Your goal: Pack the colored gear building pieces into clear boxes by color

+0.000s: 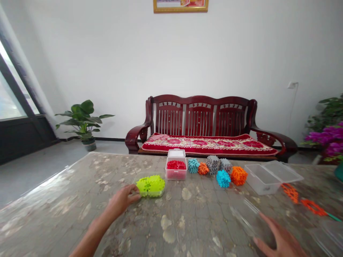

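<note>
My left hand [129, 195] grips the left side of a low clear plastic box [152, 194] on the table. Lime-green interlocking plastic pieces [151, 184] are heaped in it up to the rim. At the lower right, my right hand [281, 237] holds a clear plastic lid [248, 217] between thumb and fingers. The lid is blurred and see-through, so its outline is hard to make out. Behind the green pieces stands a clear box [176, 175] with its lid up, holding red pieces [176, 165].
Several spiky balls, such as a blue one [223, 178] and an orange one [239, 175], sit mid-table. Right of them lies an opened clear box [264, 184], then orange lattice shapes [313, 207]. Beyond the patterned table [107, 228] is a wooden bench [202, 114].
</note>
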A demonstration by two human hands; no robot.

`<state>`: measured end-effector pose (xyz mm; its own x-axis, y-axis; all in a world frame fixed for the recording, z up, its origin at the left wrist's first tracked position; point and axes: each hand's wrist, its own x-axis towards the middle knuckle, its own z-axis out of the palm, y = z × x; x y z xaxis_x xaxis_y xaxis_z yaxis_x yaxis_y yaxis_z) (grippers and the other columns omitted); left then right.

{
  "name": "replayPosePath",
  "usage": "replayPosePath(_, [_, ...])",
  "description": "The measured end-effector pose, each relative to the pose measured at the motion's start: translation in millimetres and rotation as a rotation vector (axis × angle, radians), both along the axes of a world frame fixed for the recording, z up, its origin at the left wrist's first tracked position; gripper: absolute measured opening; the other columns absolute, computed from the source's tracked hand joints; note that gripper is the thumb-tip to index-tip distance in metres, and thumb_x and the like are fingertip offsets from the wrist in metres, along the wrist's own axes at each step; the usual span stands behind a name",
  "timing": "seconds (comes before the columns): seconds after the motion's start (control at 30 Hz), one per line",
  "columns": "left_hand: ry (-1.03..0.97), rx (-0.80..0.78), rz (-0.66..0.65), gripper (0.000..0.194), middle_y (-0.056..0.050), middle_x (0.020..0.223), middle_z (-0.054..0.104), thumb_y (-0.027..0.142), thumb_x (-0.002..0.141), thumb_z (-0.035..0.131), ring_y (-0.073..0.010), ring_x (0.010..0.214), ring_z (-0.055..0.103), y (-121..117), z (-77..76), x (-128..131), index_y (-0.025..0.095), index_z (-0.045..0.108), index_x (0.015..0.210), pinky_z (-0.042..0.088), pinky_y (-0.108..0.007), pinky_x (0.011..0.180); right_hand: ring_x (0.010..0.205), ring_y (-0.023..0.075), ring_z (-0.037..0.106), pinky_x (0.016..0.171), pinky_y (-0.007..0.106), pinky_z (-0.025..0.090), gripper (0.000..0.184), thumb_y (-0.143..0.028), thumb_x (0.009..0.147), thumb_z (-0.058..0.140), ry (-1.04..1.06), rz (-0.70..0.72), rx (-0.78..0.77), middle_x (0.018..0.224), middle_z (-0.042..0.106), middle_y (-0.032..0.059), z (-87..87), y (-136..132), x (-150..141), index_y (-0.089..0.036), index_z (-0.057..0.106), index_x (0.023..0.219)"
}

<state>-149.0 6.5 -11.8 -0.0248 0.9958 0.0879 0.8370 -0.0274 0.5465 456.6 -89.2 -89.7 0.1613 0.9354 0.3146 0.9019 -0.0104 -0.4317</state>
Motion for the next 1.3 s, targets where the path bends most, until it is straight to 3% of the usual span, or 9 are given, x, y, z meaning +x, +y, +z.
replayPosePath(0.1, [0.002, -0.036, -0.075, 0.02, -0.005, 0.103, 0.074, 0.039, 0.078, 0.064, -0.0276, 0.096, 0.069, -28.9, 0.1, 27.9, 0.023, 0.068, 0.088, 0.047, -0.03, 0.082, 0.129, 0.0376, 0.055, 0.109, 0.053, 0.043, 0.071, -0.055, 0.076, 0.064, 0.076, 0.095, 0.001, 0.141, 0.059, 0.0125, 2.8, 2.0, -27.4, -0.023, 0.055, 0.139])
replayPosePath(0.27, [0.003, -0.096, -0.144, 0.013, -0.001, 0.111, 0.072, 0.033, 0.081, 0.065, -0.0259, 0.1, 0.07, -65.6, 10.3, 100.0, 0.027, 0.067, 0.092, 0.048, -0.03, 0.083, 0.138, 0.0353, 0.047, 0.114, 0.052, 0.038, 0.076, -0.052, 0.079, 0.064, 0.221, 0.327, -0.065, 0.149, 0.051, 0.0146, 23.1, 4.9, -85.8, -0.02, 0.047, 0.146])
replayPosePath(0.4, [-0.057, -0.008, -0.136, 0.045, -0.006, 0.147, 0.055, 0.027, 0.071, 0.073, -0.0316, 0.125, 0.061, -70.7, 11.1, 134.3, 0.029, 0.063, 0.115, 0.044, -0.041, 0.104, 0.141, 0.0338, 0.042, 0.116, 0.053, 0.034, 0.077, -0.046, 0.08, 0.065, 0.279, 0.452, -0.069, 0.153, 0.046, 0.0142, 43.8, 6.5, -123.8, -0.021, 0.042, 0.149])
replayPosePath(0.53, [-0.383, 0.092, -0.174, 0.067, -0.015, 0.155, 0.045, 0.037, 0.077, 0.068, -0.0344, 0.142, 0.043, -48.7, -2.5, 143.8, 0.021, 0.05, 0.139, 0.035, -0.049, 0.116, 0.142, 0.034, 0.04, 0.118, 0.055, 0.031, 0.078, -0.035, 0.074, 0.068, 0.238, 0.427, -0.066, 0.153, 0.044, 0.0143, 57.1, 11.2, -147.8, -0.021, 0.044, 0.148])
replayPosePath(0.67, [-0.692, -0.016, -0.224, 0.078, -0.02, 0.158, 0.039, 0.06, 0.089, 0.051, -0.0344, 0.147, 0.037, -27.7, -19.8, 156.4, 0.012, 0.039, 0.149, 0.028, -0.05, 0.121, 0.141, 0.0337, 0.04, 0.117, 0.054, 0.032, 0.078, -0.028, 0.07, 0.069, 0.154, 0.382, -0.075, 0.153, 0.044, 0.0131, 68.2, 17.6, -165.1, -0.022, 0.049, 0.145])
replayPosePath(0.8, [-0.802, -0.069, -0.159, 0.08, -0.015, 0.162, 0.034, 0.065, 0.093, 0.042, -0.0305, 0.151, 0.028, -26.6, -25.0, 172.5, 0.013, 0.034, 0.154, 0.019, -0.046, 0.125, 0.143, 0.0341, 0.036, 0.118, 0.053, 0.029, 0.081, -0.027, 0.067, 0.07, 0.045, 0.354, -0.108, 0.156, 0.04, 0.012, 85.0, 22.5, -179.3, -0.022, 0.049, 0.145])
replayPosePath(0.93, [-0.917, -0.114, -0.107, 0.076, -0.012, 0.162, 0.034, 0.062, 0.095, 0.041, -0.0292, 0.151, 0.029, -30.9, -17.1, 178.8, 0.015, 0.034, 0.155, 0.021, -0.044, 0.125, 0.145, 0.0354, 0.03, 0.12, 0.052, 0.023, 0.086, -0.032, 0.064, 0.075, -0.05, 0.363, -0.179, 0.16, 0.035, 0.0107, 103.5, 25.9, -193.5, -0.023, 0.05, 0.146])
replayPosePath(1.07, [-0.901, -0.148, -0.068, 0.074, -0.009, 0.164, 0.031, 0.058, 0.094, 0.044, -0.0264, 0.153, 0.024, -32.1, -10.7, 180.3, 0.015, 0.036, 0.154, 0.016, -0.041, 0.126, 0.148, 0.036, 0.022, 0.122, 0.051, 0.018, 0.091, -0.038, 0.061, 0.081, -0.096, 0.393, -0.268, 0.163, 0.028, 0.0085, 116.1, 28.5, -207.3, -0.027, 0.05, 0.146])
replayPosePath(1.3, [-0.905, -0.129, -0.043, 0.07, -0.014, 0.157, 0.044, 0.051, 0.088, 0.052, -0.029, 0.147, 0.037, -26.1, -21.5, 184.3, 0.012, 0.046, 0.146, 0.026, -0.042, 0.123, 0.148, 0.0382, 0.022, 0.122, 0.056, 0.015, 0.093, -0.046, 0.062, 0.084, -0.093, 0.44, -0.265, 0.163, 0.03, 0.0092, 108.8, 30.3, -213.1, -0.028, 0.05, 0.147])
